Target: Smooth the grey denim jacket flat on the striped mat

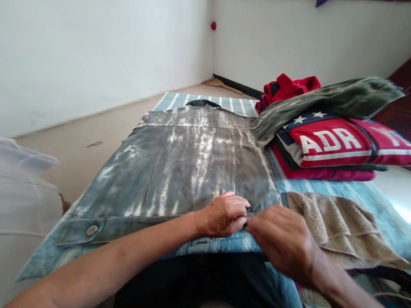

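Note:
A grey-green denim jacket [192, 162] with whitish streaks lies spread out, its hem towards me. A metal button [91, 230] shows on the hem tab at the left. My left hand [224, 214] is closed on the hem, right of its middle, with the fingers curled over the edge. Just to the right, my right hand [282, 244] is closed at the hem's corner, knuckles up and slightly blurred. Its fingertips are partly hidden. One jacket sleeve [321, 105] stretches right, across the folded clothes.
Beneath the jacket is a blue striped cloth [330, 186]. Folded garments [334, 141], red and navy with white letters, are stacked at the right, a red garment [289, 87] behind. A tan towel [337, 222] lies near my right hand. White fabric [25, 188] is at the left.

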A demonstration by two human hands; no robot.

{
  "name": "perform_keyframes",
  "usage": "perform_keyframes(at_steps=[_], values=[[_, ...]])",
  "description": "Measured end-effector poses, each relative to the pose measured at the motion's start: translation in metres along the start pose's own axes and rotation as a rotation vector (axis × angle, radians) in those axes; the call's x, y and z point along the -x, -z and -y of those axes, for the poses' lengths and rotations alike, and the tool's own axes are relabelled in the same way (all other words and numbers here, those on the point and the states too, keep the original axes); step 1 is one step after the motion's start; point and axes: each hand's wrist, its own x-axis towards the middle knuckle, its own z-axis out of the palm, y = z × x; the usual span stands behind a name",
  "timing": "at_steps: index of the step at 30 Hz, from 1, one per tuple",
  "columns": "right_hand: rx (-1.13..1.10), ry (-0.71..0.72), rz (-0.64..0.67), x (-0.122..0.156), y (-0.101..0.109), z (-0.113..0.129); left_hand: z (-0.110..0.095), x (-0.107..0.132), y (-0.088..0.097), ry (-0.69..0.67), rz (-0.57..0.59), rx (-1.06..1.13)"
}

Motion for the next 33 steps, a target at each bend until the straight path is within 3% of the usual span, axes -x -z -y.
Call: perform_keyframes(at_steps=[2, 4, 9, 15, 26, 30, 33], values=[[0.001, 0.017, 0.037, 0.019, -0.012, 0.026, 0.000, 0.001, -0.001, -0.015, -0.025, 0.023], [0.072, -0.010, 0.023, 0.030, -0.028, 0.035, 0.001, 0.001, -0.002, -0.020, -0.036, 0.058], [0.190, -0.035, 0.023, 0.035, -0.053, 0.029, 0.002, 0.001, -0.003, 0.006, -0.054, 0.130], [0.285, -0.033, 0.106, 0.035, -0.057, 0.030, 0.004, 0.001, -0.001, 0.066, -0.047, 0.202], [0.374, 0.027, 0.132, 0.034, -0.062, 0.030, 0.007, 0.001, 0.000, 0.040, -0.069, 0.198], [0.366, 0.040, 0.129, 0.025, -0.063, 0.034, 0.018, 0.005, 0.009, 0.070, -0.107, 0.094], [0.341, 0.050, 0.124, 0.016, -0.066, 0.038, 0.034, 0.010, 0.020, 0.216, -0.122, -0.123]])
